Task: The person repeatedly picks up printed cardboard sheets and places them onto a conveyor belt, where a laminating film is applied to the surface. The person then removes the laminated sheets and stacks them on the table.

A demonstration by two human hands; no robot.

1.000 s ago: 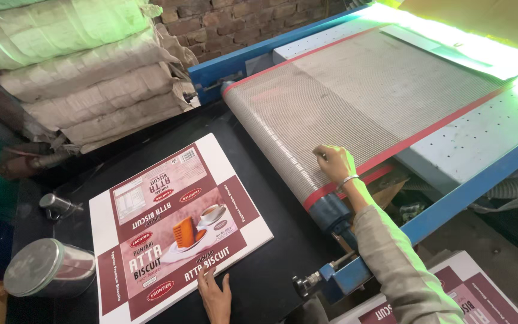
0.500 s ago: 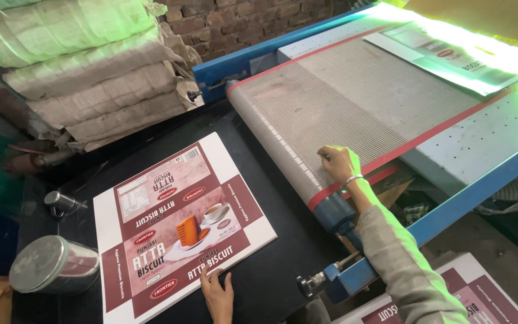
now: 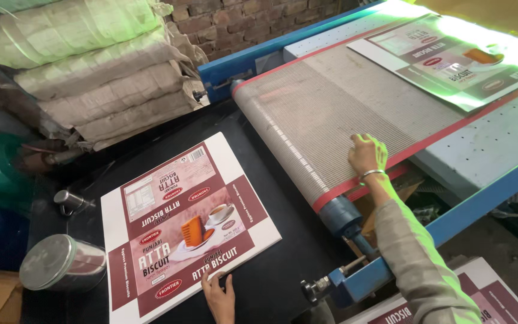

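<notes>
Dark counter (image 3: 283, 276) carries a printed carton sheet (image 3: 187, 225); left hand (image 3: 220, 297) presses flat on its near edge, right hand (image 3: 367, 155) rests open on the conveyor belt (image 3: 319, 114), gripping nothing. Lifting the sheet looks next, needing both hands.

A flat printed carton sheet (image 3: 187, 225), maroon and white with a biscuit-and-teacup picture, is lying face up on the black counter (image 3: 283, 270). It is sitting slightly rotated, its top edge pointing toward one o'clock, just beside the mesh conveyor belt (image 3: 319, 114).
</notes>
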